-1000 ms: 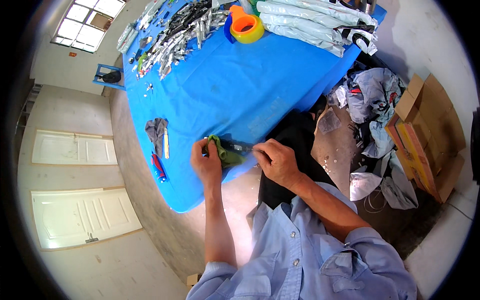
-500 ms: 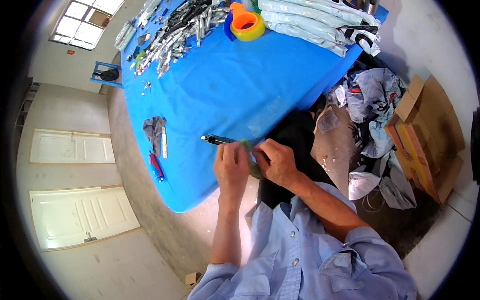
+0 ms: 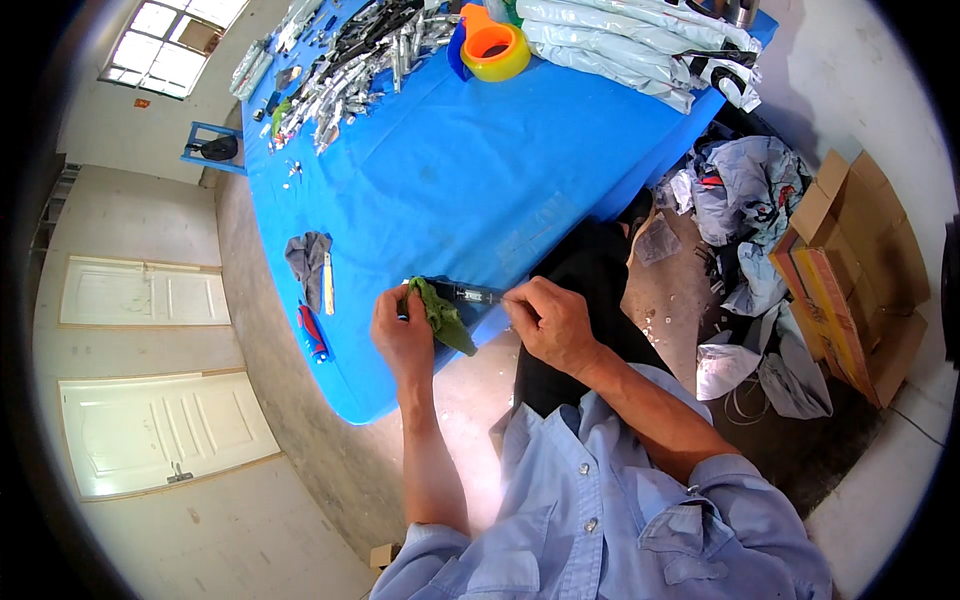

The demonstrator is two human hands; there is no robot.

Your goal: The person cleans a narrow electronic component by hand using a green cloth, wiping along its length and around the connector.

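Note:
My left hand (image 3: 398,338) pinches a green cloth (image 3: 442,318) that is wrapped over one end of a slim black-and-silver part (image 3: 475,295). The fingers of my right hand (image 3: 552,322) are closed on the part's other end, so it stretches between both hands just above the near edge of the blue-covered table (image 3: 430,200). The cloth's loose corner hangs down beside my left hand. What kind of part this is I cannot make out. Left of my hands lie a grey cloth (image 3: 306,260), a yellow-handled knife (image 3: 328,286) and a red-and-blue tool (image 3: 312,335).
Small silver and black parts (image 3: 345,100) are heaped at the far left of the table. An orange-and-blue tape dispenser (image 3: 497,52) stands beside stacked white plastic packages (image 3: 610,45). On the floor to the right are crumpled bags (image 3: 745,190) and an open cardboard box (image 3: 850,270).
My left hand has moved left along the part, carrying the green cloth with it. More of the part now shows between my hands; my right hand has hardly moved.

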